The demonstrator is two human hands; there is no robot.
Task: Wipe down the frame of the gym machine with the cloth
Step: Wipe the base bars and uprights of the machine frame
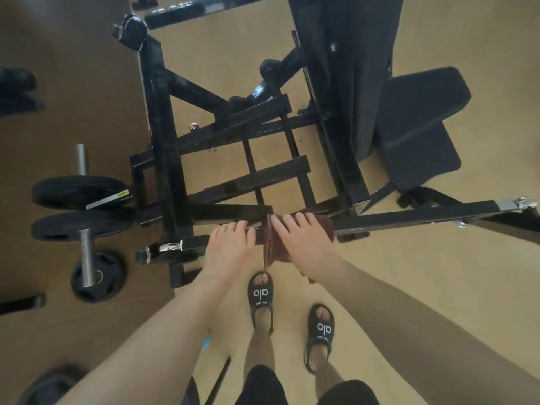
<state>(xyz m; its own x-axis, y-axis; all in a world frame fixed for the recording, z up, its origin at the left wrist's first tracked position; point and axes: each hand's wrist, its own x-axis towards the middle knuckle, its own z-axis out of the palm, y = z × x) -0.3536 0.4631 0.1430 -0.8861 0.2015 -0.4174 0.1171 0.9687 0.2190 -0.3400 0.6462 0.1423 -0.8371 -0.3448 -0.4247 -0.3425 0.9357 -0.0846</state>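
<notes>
Cloth (274, 244), brown and folded, is draped over the near horizontal bar (409, 216) of the black gym machine frame (163, 147), part of it lying on top of the bar and part hanging down the near side toward the floor (438, 287). The right hand (304, 244) lies flat on the cloth with its fingers straight and slightly spread, pressing it against the bar; its grip is open-handed, with no pinch. The left hand (230, 247) rests on the same bar just beside the cloth, fingers extended over the top of the bar and a ring (231, 228) on one finger; whether its fingertips curl under the bar's far edge cannot be told. The two hands are close together, almost touching at the cloth's fold.

Beyond the bar, several black cross members of the frame run over the tan floor, and a padded black seat (420, 124) with its long back pad (350, 54) stands to the right. At left, two black weight plates (79, 191) sit on a steel peg (82, 159), and another steel peg (86, 258) stands over a smaller plate (99, 276) lying on the floor. A chrome fitting (517, 203) caps the bar's right end.

Below the hands, the person's feet are in black slide sandals (261, 296) with white lettering, and dark shorts (260, 387) show at the bottom edge.
</notes>
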